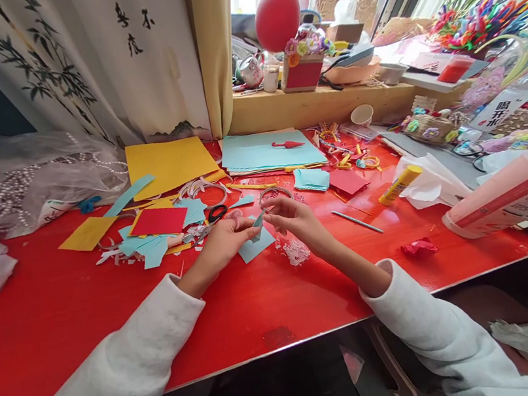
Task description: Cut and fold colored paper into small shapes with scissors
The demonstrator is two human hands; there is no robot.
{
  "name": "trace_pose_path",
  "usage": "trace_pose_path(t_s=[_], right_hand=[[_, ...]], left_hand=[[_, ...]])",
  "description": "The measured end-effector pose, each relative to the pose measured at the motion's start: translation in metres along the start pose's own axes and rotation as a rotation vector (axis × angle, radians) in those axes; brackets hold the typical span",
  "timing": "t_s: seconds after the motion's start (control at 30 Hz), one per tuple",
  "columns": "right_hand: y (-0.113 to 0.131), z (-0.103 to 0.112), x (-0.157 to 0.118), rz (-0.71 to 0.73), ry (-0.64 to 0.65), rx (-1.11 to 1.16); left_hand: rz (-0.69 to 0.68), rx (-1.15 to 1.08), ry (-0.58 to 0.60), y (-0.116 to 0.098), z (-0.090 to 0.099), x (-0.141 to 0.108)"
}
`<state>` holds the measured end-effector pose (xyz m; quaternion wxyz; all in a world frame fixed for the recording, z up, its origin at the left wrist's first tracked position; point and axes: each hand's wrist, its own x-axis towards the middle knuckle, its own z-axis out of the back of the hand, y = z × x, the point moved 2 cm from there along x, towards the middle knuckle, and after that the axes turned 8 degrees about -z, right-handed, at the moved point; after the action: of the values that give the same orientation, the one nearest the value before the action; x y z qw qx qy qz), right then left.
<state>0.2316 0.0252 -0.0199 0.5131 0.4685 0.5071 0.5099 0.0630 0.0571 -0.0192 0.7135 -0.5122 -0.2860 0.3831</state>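
My left hand [224, 247] is closed on a small folded piece of light blue paper [258, 220], pinched between thumb and fingers. On the paper's other side, my right hand [297, 219] is closed on its edge with the fingertips. Beneath both hands a light blue paper square [257, 245] lies flat on the red table [308, 297]. Scissors with black handles [217, 213] rest just beyond my left hand. A roll of tape [276, 195] lies behind my right hand, and a whitish patch [296, 252] marks the table below it.
Left lie blue paper cut-outs [149, 247], a red sheet [158, 221] and a yellow sheet [169, 162]. Blue sheets [262, 152] are stacked at the back. Right are a glue stick [399, 184], a thin blue stick [357, 221], crumpled red paper [419, 247] and a large pink cup [506, 195].
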Motion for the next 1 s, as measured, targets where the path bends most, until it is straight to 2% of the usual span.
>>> trace_pose_path(t_s=[0.1,0.23,0.33,0.43,0.5,0.6,0.7,1.0], right_hand=[[-0.001,-0.002,-0.001,-0.04,0.074,-0.094],[-0.005,-0.005,-0.002,-0.1,0.189,-0.038],[-0.004,-0.002,-0.001,-0.105,0.158,-0.021],[0.001,0.0,-0.003,-0.096,0.152,-0.038],[0.004,-0.002,-0.006,-0.102,0.218,-0.061],[0.009,-0.005,-0.01,-0.123,0.291,-0.058],[0.012,-0.002,-0.011,-0.164,0.229,0.036],[0.013,0.009,-0.009,-0.178,0.235,0.215]], left_hand=[[-0.022,-0.135,-0.099,-0.005,-0.003,-0.001],[-0.089,-0.143,-0.068,-0.008,-0.006,-0.002],[-0.127,-0.044,-0.022,-0.006,-0.005,-0.002],[-0.144,0.01,-0.072,-0.007,-0.001,-0.002],[-0.182,-0.015,-0.139,-0.009,0.002,-0.002],[-0.232,-0.095,-0.086,-0.014,0.004,-0.002],[-0.261,-0.092,-0.027,-0.018,0.004,-0.003],[-0.413,0.205,-0.073,-0.019,0.003,-0.009]])
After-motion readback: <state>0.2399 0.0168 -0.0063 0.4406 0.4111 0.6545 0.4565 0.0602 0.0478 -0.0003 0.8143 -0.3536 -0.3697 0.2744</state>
